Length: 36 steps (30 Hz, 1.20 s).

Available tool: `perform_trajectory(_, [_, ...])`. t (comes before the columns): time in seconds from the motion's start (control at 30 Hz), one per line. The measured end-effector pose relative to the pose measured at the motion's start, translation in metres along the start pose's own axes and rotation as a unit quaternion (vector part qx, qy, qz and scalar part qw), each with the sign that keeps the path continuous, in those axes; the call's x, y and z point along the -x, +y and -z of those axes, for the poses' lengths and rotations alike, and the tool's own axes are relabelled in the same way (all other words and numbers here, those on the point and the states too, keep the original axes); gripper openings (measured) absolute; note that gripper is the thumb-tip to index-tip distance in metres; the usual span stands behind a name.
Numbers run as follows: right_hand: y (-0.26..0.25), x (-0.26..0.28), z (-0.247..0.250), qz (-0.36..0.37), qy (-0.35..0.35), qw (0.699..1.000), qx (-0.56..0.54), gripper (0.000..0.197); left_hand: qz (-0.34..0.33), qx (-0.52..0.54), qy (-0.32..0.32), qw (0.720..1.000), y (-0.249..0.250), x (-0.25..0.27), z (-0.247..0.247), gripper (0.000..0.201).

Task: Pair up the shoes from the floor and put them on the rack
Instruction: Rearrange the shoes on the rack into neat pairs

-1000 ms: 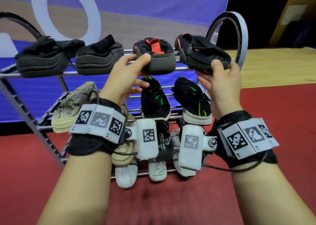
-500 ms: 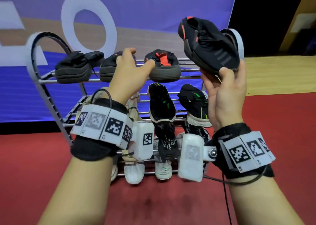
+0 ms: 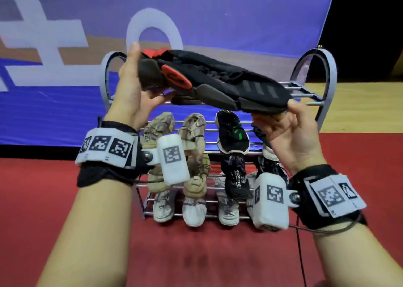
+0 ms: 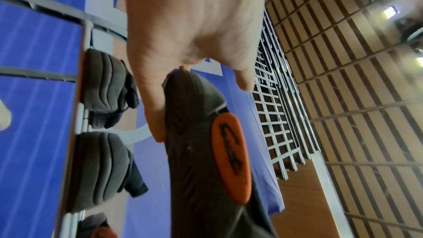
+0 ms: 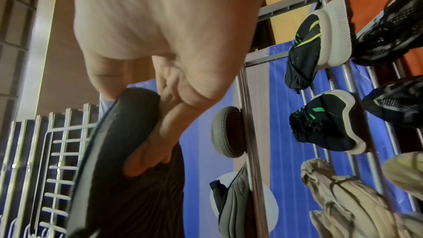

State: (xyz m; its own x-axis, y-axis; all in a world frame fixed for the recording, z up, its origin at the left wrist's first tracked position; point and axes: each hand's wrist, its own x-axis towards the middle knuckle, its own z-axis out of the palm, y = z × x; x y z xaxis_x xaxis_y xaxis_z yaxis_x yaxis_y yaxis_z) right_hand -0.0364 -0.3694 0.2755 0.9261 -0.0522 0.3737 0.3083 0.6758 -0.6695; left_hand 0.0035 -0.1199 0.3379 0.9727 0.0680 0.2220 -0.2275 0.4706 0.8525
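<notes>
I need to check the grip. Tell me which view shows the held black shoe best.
The head view: the whole black shoe shows, the left hand gripping its heel and the right hand its toe. The left wrist view shows only heel and orange patch; the right wrist view only the toe sole.

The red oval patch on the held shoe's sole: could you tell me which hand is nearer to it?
Left. The left hand grips the heel right beside the red oval patch; the right hand holds the toe at the shoe's far end.
</notes>
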Motion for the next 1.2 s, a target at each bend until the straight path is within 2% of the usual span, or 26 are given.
perform_trajectory(0.07, [0.005,0.003,-0.006,-0.029,-0.022,0.999,0.019,0.027,-0.004,0.003,-0.031,1.000,0.004,0.003,0.015,0.072])
perform_trajectory(0.13, [0.010,0.002,-0.011,-0.054,-0.013,0.997,0.048,0.022,-0.024,0.002,0.009,1.000,0.009,0.005,0.027,0.069])
perform_trajectory(0.23, [0.015,-0.001,-0.019,-0.095,-0.003,0.993,0.064,0.041,-0.043,0.012,0.069,0.997,0.013,0.009,0.035,0.074])
perform_trajectory(0.3, [0.019,0.000,-0.025,-0.118,0.002,0.992,0.043,0.041,-0.069,0.026,0.099,0.992,0.013,0.014,0.028,0.082])
perform_trajectory(0.43, [0.038,0.005,-0.035,-0.166,0.007,0.986,-0.011,0.056,-0.109,0.039,0.154,0.981,0.002,0.018,0.006,0.061])
perform_trajectory(0.53, [0.049,0.004,-0.037,-0.157,0.022,0.987,-0.032,0.058,-0.105,0.032,0.120,0.987,-0.010,0.024,-0.008,0.060])
perform_trajectory(0.63, [0.051,-0.002,-0.032,-0.113,0.055,0.989,-0.077,0.054,-0.097,0.019,0.075,0.992,-0.014,0.026,-0.007,0.047])
perform_trajectory(0.67, [0.050,-0.004,-0.029,-0.091,0.068,0.989,-0.093,0.052,-0.087,0.014,0.049,0.995,-0.013,0.025,-0.005,0.048])
perform_trajectory(0.73, [0.048,-0.007,-0.024,-0.042,0.088,0.989,-0.111,0.048,-0.061,-0.018,0.002,0.998,-0.009,0.027,-0.002,0.074])
perform_trajectory(0.8, [0.043,-0.008,-0.018,-0.009,0.095,0.990,-0.104,0.046,-0.039,-0.080,0.000,0.996,-0.005,0.026,-0.001,0.079])
perform_trajectory(0.87, [0.038,-0.009,-0.014,0.004,0.094,0.992,-0.089,0.045,-0.021,-0.159,0.004,0.987,-0.002,0.024,0.004,0.069])
perform_trajectory(0.93, [0.035,-0.010,-0.010,0.005,0.095,0.993,-0.077,0.041,-0.009,-0.214,-0.008,0.977,0.002,0.020,0.013,0.049])
perform_trajectory(1.07, [0.033,-0.009,-0.007,0.001,0.067,0.997,-0.031,0.037,0.083,-0.249,-0.119,0.958,0.012,0.024,0.024,0.058])
perform_trajectory(1.13, [0.034,-0.007,-0.006,-0.004,0.054,0.998,-0.010,0.040,0.094,-0.277,-0.165,0.942,0.015,0.032,0.026,0.053])
perform_trajectory(1.2, [0.033,-0.007,-0.005,-0.010,0.058,0.998,0.016,0.041,0.087,-0.290,-0.208,0.930,0.017,0.040,0.026,0.056])
